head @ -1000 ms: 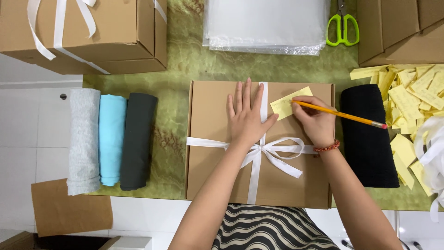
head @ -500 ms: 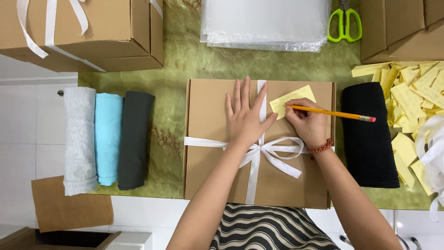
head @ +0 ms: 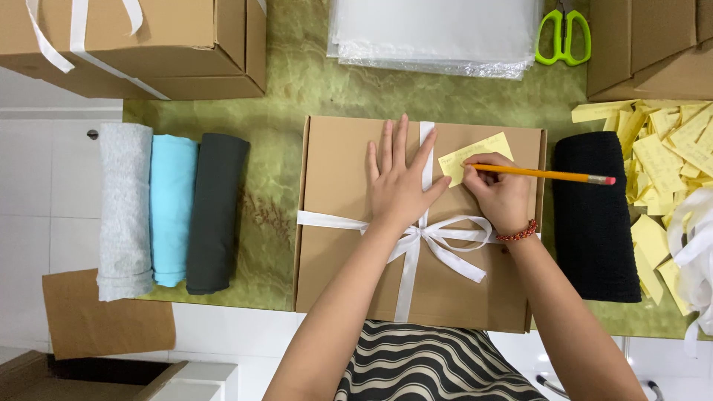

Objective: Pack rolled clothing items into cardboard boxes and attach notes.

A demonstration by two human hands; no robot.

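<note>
A flat brown cardboard box [head: 349,260] tied with a white ribbon bow [head: 427,241] lies on the green table in front of me. My left hand [head: 401,182] rests flat on the lid, fingers spread over the ribbon. My right hand [head: 501,193] grips an orange pencil [head: 549,175] with a pink eraser, its tip on a yellow paper note [head: 475,156] lying on the lid's upper right. A red bead bracelet sits on my right wrist.
Rolled grey [head: 122,212], light blue [head: 172,212] and dark [head: 215,212] cloths lie left of the box; a black folded cloth [head: 594,219] lies right. Yellow notes [head: 668,148], green scissors [head: 563,33], clear plastic bags [head: 438,33] and bigger cardboard boxes [head: 148,44] surround them.
My right hand has shifted a little leftward across the yellow note with the pencil. My left hand stays flat on the lid.
</note>
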